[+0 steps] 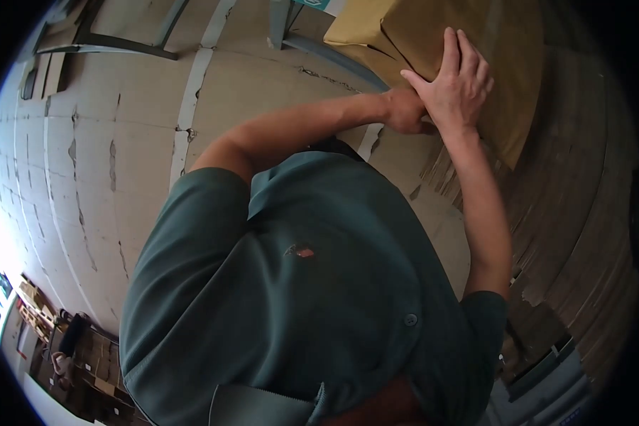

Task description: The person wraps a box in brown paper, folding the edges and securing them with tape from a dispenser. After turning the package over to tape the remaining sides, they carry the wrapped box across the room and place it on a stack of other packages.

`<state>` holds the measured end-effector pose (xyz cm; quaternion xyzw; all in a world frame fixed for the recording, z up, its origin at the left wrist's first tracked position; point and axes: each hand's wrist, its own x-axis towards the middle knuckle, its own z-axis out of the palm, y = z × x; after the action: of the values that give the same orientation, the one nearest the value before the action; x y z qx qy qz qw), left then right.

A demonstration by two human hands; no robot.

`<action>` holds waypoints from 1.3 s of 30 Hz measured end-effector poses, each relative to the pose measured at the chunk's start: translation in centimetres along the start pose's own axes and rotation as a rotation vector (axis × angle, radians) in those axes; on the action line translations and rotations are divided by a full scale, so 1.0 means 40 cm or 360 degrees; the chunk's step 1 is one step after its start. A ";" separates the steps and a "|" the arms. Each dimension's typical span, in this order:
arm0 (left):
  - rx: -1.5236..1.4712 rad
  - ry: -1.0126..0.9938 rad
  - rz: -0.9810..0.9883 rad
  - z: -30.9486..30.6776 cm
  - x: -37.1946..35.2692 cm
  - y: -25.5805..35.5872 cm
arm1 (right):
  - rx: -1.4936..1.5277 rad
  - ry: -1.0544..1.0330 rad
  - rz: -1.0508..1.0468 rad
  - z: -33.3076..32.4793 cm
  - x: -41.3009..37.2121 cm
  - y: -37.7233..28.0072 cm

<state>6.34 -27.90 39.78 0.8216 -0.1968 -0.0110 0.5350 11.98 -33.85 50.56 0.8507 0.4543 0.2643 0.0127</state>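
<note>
A package wrapped in brown paper (pixel 422 32) lies at the top right, with creased folds at its near corner and a loose flap of paper hanging down its right side. My right hand (pixel 461 89) is spread flat against the paper, thumb out to the left and fingers pointing away from me. Close below the package's near edge, my left hand (pixel 406 111) is closed with its fingers curled. Its fingertips are partly hidden by my right wrist, so what they hold cannot be made out.
Grey metal legs (pixel 277 25) stand under the package's left side. Another metal frame (pixel 121 50) is at the upper left. The pale floor (pixel 263 78) is cracked, with white stripes. Wooden boards (pixel 568 142) are at right. A person (pixel 62 362) and stacked boxes (pixel 96 362) appear lower left.
</note>
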 end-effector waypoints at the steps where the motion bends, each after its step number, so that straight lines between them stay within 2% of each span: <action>1: -0.0075 -0.0263 -0.0356 -0.006 -0.018 0.018 | -0.0014 -0.0007 0.0008 -0.003 0.001 -0.001; 2: -0.0091 -0.0241 -0.0363 0.013 -0.031 0.018 | -0.0025 -0.0018 0.0009 -0.007 0.001 -0.004; 5: -0.0126 -0.0710 -0.0069 0.084 -0.042 -0.019 | -0.0047 -0.0022 -0.0025 -0.010 0.011 -0.009; 6: -0.0128 -0.0691 -0.0067 0.043 -0.017 -0.028 | -0.0059 -0.0024 -0.0024 -0.011 0.010 -0.009; 8: 0.0124 -0.0470 -0.0226 -0.063 0.036 -0.064 | -0.0065 -0.0033 -0.0020 -0.014 0.004 -0.009; 9: 0.0121 -0.0461 -0.0237 -0.076 0.015 -0.057 | -0.0041 -0.0026 -0.0027 -0.013 0.003 -0.008; 12: 0.0316 -0.0085 -0.0120 -0.116 -0.097 -0.031 | 0.0011 0.0019 -0.0022 -0.010 0.005 -0.011; 16: 0.0365 -0.0307 -0.0071 -0.119 -0.155 -0.035 | 0.0018 0.0004 0.0009 -0.018 0.012 -0.014; 19: 0.0124 -0.0161 -0.0307 -0.212 -0.093 -0.036 | 0.0059 -0.0068 0.0033 -0.023 0.014 -0.017; 20: 0.0136 -0.0164 -0.0307 -0.209 -0.100 -0.035 | 0.0061 -0.0057 0.0039 -0.027 0.008 -0.019; 23: 0.0060 0.0143 -0.0260 -0.196 -0.127 -0.040 | 0.0162 -0.0147 0.0035 -0.029 0.008 -0.009; 28: -0.0051 0.0264 -0.0288 -0.190 -0.128 -0.042 | 0.0187 -0.0251 0.0032 -0.043 0.005 0.002; 31: -0.0483 0.0319 -0.0462 -0.218 -0.139 -0.034 | 0.0185 -0.0341 0.0017 -0.037 -0.003 0.012; 34: -0.0425 0.0304 -0.0506 -0.348 -0.200 0.033 | 0.0259 -0.0349 0.0038 -0.038 0.000 0.017; 38: -0.0252 0.0333 -0.0677 -0.463 -0.279 0.006 | 0.0352 -0.0317 0.0101 -0.035 -0.013 0.017; 39: -0.0431 0.0635 -0.0694 -0.505 -0.291 0.002 | 0.0378 -0.0308 0.0106 -0.031 -0.014 0.014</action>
<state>0.19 -6.34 46.24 0.7517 0.0957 0.0098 0.6525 11.58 -34.88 51.52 0.8823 0.4506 0.1258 -0.0529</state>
